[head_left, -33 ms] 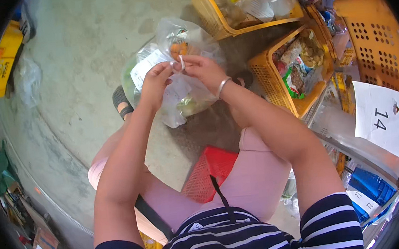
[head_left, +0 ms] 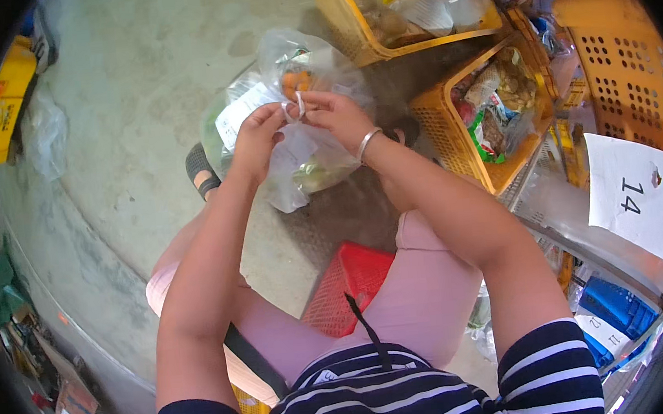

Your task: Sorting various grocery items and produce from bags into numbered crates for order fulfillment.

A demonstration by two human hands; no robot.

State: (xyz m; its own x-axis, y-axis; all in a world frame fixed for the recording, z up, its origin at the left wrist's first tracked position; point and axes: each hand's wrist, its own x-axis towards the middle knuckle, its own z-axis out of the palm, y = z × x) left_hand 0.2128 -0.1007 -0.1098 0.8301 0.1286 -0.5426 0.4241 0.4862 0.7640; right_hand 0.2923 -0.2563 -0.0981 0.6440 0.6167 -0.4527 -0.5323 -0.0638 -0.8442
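Since the earlier frame, only a slight shift of the whole view is noted; no clear displacement of hands or bag is found. The clear plastic bag (head_left: 300, 150) is located between the feet, over the floor (head_left: 124, 91), its long axis directed roughly away from the body, its gathered handles turned upward. The handles are pinched by nearly closed fingers of the left hand (head_left: 260, 137) and right hand (head_left: 340, 119).

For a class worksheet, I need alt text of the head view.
A person's left hand and right hand hold white loops at the top of a plastic bag over a concrete floor. Two filled yellow crates stand to the right; a red basket shows between the legs.
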